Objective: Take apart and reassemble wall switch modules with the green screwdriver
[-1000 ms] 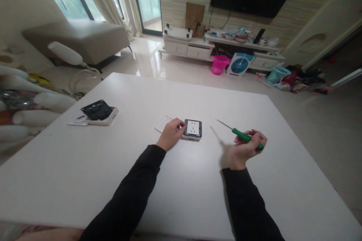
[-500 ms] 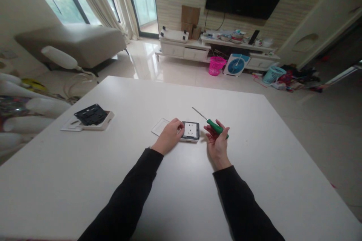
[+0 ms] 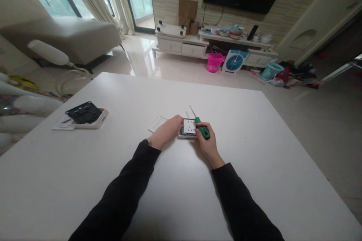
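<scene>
A wall socket with a white face and dark surround sits on the white table in front of me. At its left edge my left hand is closed, its fingertips against the side of the socket. My right hand grips a screwdriver by its green handle at the socket's right edge, with the thin metal shaft pointing up and away over the far side. A clear-edged white cover frame lies flat just behind my left hand, which hides part of it.
On the table's left lies a black backing plate over an open white box, with a white flat piece beside it. Beyond the table stand a pink basket, a blue fan and a low white cabinet.
My right hand has come leftward with the screwdriver, from well right of the socket to its right edge. My left hand has stayed at the socket's left edge.
</scene>
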Demonstrator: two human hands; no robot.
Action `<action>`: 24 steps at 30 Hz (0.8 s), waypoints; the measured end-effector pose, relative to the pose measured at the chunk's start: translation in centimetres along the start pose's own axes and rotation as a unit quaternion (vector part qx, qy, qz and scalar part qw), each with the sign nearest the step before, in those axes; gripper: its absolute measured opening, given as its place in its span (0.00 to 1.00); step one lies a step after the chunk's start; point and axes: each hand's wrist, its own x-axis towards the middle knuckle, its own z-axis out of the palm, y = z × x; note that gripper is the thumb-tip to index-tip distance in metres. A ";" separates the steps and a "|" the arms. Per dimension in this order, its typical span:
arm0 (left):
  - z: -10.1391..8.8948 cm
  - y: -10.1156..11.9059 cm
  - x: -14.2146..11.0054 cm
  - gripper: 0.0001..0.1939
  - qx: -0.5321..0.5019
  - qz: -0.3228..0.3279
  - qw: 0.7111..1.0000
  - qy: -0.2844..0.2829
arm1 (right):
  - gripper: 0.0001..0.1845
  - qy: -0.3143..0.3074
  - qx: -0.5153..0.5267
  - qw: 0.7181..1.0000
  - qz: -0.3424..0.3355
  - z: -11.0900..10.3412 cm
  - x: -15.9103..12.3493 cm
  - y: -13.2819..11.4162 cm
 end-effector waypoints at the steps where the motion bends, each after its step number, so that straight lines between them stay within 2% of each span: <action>1: 0.0 0.1 0.1 0.08 0.005 0.003 1.000 0.000 | 0.14 -0.006 -0.009 1.000 -0.001 0.0 0.0 -0.1; 7: -0.4 0.1 0.6 0.11 0.031 0.014 0.999 -0.036 | 0.13 -0.014 -0.030 0.999 0.005 0.1 0.0 -0.3; 14: -0.5 -0.8 0.6 0.10 0.008 0.055 0.998 -0.032 | 0.12 -0.015 -0.041 0.999 0.003 0.0 -0.1 -0.3; 17: -0.4 -0.3 0.4 0.10 0.028 0.043 0.998 -0.030 | 0.11 -0.015 -0.038 0.999 -0.001 0.0 0.0 -0.3; 24: -0.5 1.9 0.0 0.18 0.111 -0.013 0.992 -0.054 | 0.12 -0.014 -0.034 0.999 0.003 0.0 0.0 -0.2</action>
